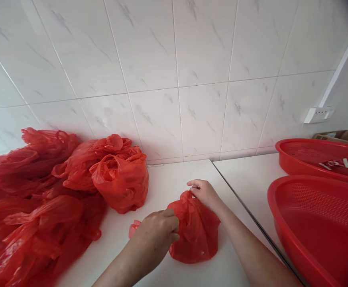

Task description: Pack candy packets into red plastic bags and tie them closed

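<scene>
Gathered bag: red plastic bag (pixel 196 239), upright on the white tabletop (pixel 221 273), between the hands; its top is drawn into a bunched neck.
Right hand (pixel 205 193): at the neck, thumb and forefinger pinching the plastic.
Left hand (pixel 158 227): at the bag's left side, fingers curled inward; cannot tell whether plastic is gripped within.
Loose end: a bit of red plastic (pixel 134 228) shows beyond the left wrist; its attachment is hidden.
Left of hands: a rounded, filled-out red bag (pixel 124 185), beside a large heap of crumpled red bags (pixel 39 235).
Right of hands: beyond the table seam (pixel 236 189), a near red basket (pixel 274 201) and a far red basket (pixel 284 161), the latter holding a small packet (pixel 335 164).
Backdrop: marbled tile wall (pixel 150 59) with a socket (pixel 317 115).
</scene>
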Motion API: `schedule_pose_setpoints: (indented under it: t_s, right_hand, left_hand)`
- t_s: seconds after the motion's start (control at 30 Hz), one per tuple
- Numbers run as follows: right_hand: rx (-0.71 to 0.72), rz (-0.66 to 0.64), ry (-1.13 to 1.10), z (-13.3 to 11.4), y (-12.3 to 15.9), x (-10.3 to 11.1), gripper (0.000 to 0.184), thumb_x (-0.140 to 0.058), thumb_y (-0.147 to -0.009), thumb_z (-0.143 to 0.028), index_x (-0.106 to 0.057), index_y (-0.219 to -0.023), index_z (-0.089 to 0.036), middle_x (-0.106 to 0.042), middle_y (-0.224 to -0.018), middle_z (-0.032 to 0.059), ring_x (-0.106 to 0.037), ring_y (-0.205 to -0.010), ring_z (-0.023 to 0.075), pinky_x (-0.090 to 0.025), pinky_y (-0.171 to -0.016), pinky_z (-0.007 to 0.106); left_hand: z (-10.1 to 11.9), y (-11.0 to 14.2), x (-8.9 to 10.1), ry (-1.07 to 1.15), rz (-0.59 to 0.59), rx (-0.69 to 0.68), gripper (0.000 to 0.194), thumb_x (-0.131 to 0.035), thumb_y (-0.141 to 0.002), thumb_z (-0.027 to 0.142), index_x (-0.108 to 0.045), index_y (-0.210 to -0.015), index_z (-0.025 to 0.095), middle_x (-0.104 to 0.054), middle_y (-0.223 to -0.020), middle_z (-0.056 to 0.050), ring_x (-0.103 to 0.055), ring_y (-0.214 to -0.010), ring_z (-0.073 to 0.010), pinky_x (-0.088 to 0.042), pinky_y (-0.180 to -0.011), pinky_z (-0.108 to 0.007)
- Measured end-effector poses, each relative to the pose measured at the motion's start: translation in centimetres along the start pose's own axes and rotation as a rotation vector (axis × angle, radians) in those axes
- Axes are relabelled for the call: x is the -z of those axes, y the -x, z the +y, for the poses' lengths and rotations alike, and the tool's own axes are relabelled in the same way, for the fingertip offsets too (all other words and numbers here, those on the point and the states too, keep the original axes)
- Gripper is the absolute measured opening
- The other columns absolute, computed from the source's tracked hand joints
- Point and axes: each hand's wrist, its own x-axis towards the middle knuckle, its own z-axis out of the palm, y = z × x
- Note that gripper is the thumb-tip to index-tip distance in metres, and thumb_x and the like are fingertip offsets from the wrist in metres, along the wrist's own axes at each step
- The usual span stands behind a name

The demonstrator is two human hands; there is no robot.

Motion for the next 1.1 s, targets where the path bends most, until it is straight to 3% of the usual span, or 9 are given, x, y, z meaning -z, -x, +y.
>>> schedule_pose_setpoints:
  t_s: [0.1, 0.3, 0.47, 0.53, 0.6, 0.67, 0.77, 0.93, 1.1]
  right_hand:
    - [0.039, -0.113, -0.053, -1.2, 0.6, 1.1, 0.024, -0.057, -0.074, -0.021, -0.067, -0.096, -0.018, -0.063, -0.074, -0.0002, -0.057, -0.066, 0.0131, -0.046, -0.066, 0.028]
    - [0.152, -0.184, -0.157, -5.7, 2.5, 2.7, 0.031, -0.055, -0.072, -0.016, -0.059, -0.103, -0.019, -0.057, -0.079, -0.0022, -0.056, -0.074, 0.0120, -0.046, -0.073, 0.028]
    - [0.176, -0.282, -0.169, -8.1, 4.4, 2.1, 0.036, -0.048, -0.070, -0.011, -0.057, -0.102, -0.024, -0.056, -0.079, -0.0038, -0.053, -0.068, 0.0099, -0.044, -0.065, 0.025]
    - [0.176, -0.318, -0.165, -8.3, 4.7, 2.0, 0.036, -0.045, -0.070, -0.011, -0.058, -0.101, -0.025, -0.057, -0.079, -0.0039, -0.053, -0.066, 0.0099, -0.044, -0.064, 0.025]
    - [0.191, -0.223, -0.091, -8.1, 4.5, 2.1, 0.036, -0.043, -0.069, -0.012, -0.059, -0.098, -0.025, -0.058, -0.080, -0.0039, -0.053, -0.064, 0.0099, -0.044, -0.062, 0.025]
    - [0.223, 0.035, 0.048, -7.4, 3.7, 2.2, 0.034, -0.043, -0.067, -0.012, -0.061, -0.093, -0.025, -0.059, -0.081, -0.0037, -0.052, -0.065, 0.0106, -0.043, -0.062, 0.025]
    - [0.215, 0.360, 0.192, -5.8, 2.0, 2.6, 0.030, -0.045, -0.064, -0.014, -0.061, -0.086, -0.024, -0.060, -0.080, -0.0024, -0.054, -0.071, 0.0132, -0.042, -0.064, 0.026]
    - [0.104, 0.357, 0.212, -2.7, -0.1, 3.3, 0.031, -0.044, -0.061, -0.015, -0.063, -0.084, -0.023, -0.062, -0.078, -0.0020, -0.057, -0.072, 0.0147, -0.041, -0.065, 0.025]
    - [-0.065, 0.448, 0.193, 1.3, -1.6, 3.5, 0.028, -0.045, -0.056, -0.016, -0.058, -0.079, -0.022, -0.060, -0.070, -0.0004, -0.053, -0.059, 0.0150, -0.037, -0.055, 0.026]
  left_hand:
    - [-0.1, -0.1, 0.1, -0.251, -0.120, 0.052, 0.017, -0.051, -0.076, 0.014, -0.046, -0.061, 0.021, -0.055, -0.070, 0.002, -0.046, -0.061, -0.0135, -0.026, -0.054, -0.026]
    - [-0.6, -1.6, -0.9, -0.238, -0.012, 0.089, 0.011, -0.046, -0.074, 0.013, -0.050, -0.078, 0.023, -0.055, -0.075, 0.003, -0.047, -0.064, -0.0126, -0.035, -0.058, -0.024]
    - [0.3, -2.9, -2.7, -0.097, 0.091, 0.080, 0.059, -0.047, -0.072, 0.012, -0.043, -0.128, 0.030, -0.055, -0.119, -0.004, -0.054, -0.073, -0.0114, -0.043, -0.065, -0.024]
    - [0.6, -3.3, -3.1, -0.006, 0.046, 0.071, 0.068, -0.047, -0.072, 0.010, -0.037, -0.135, 0.031, -0.058, -0.116, -0.002, -0.055, -0.075, -0.0114, -0.044, -0.067, -0.023]
    - [0.7, -3.5, -3.2, 0.050, -0.027, 0.069, 0.053, -0.045, -0.073, 0.010, -0.052, -0.123, 0.028, -0.064, -0.096, 0.001, -0.056, -0.073, -0.0115, -0.043, -0.064, -0.021]
    - [0.4, -3.4, -3.1, 0.029, -0.054, 0.080, 0.029, -0.045, -0.077, 0.013, -0.064, -0.097, 0.023, -0.062, -0.077, 0.002, -0.054, -0.068, -0.0116, -0.041, -0.059, -0.020]
    - [-0.2, -3.3, -2.8, -0.059, -0.002, 0.080, 0.021, -0.046, -0.083, 0.020, -0.066, -0.084, 0.023, -0.061, -0.075, 0.003, -0.054, -0.067, -0.0113, -0.041, -0.057, -0.020]
    - [-1.2, -3.1, -1.5, -0.388, 0.159, -0.081, 0.025, -0.041, -0.089, 0.021, -0.066, -0.091, 0.024, -0.062, -0.090, -0.001, -0.058, -0.075, -0.0121, -0.044, -0.067, -0.023]
    - [-1.4, -1.1, 0.0, -0.539, 0.021, -0.088, 0.025, -0.042, -0.088, 0.020, -0.064, -0.075, 0.022, -0.059, -0.074, 0.000, -0.054, -0.058, -0.0102, -0.040, -0.055, -0.021]
